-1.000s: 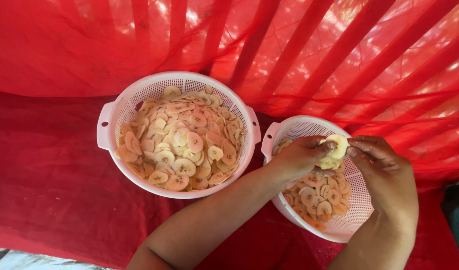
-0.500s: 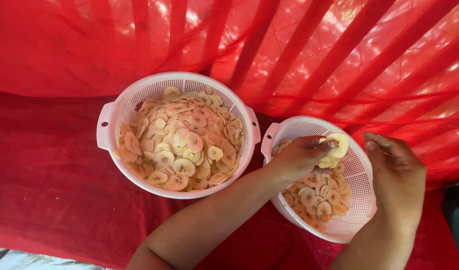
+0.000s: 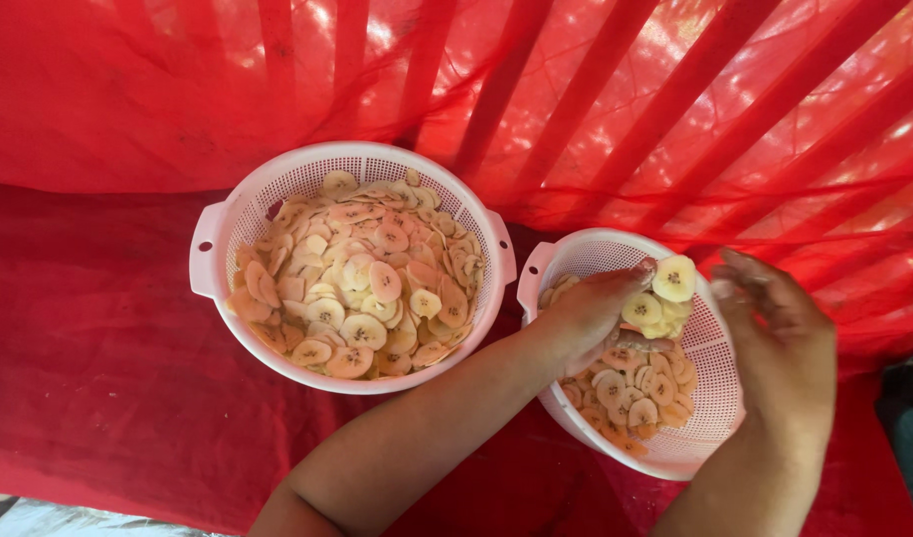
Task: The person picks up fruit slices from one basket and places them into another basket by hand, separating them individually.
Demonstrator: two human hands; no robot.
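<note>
Two baskets sitting on red cloth (image 3: 98, 378) | left hand (image 3: 596, 313) gripping banana slices (image 3: 660, 298) over small basket (image 3: 675, 462) | right hand (image 3: 780, 328) hovering beside, fingers loosely open | big basket (image 3: 248, 204) heaped | advice: be peeling stuck slices apart gently, keeping them over the rim.

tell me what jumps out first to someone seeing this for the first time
The big white colander left of centre, heaped with pale round fruit slices, catches the eye first against the red cloth under it and the red netting behind. To its right, a smaller white colander holds fewer slices, and over it the left hand holds a clump of slices while the right hand hovers beside it.
</note>
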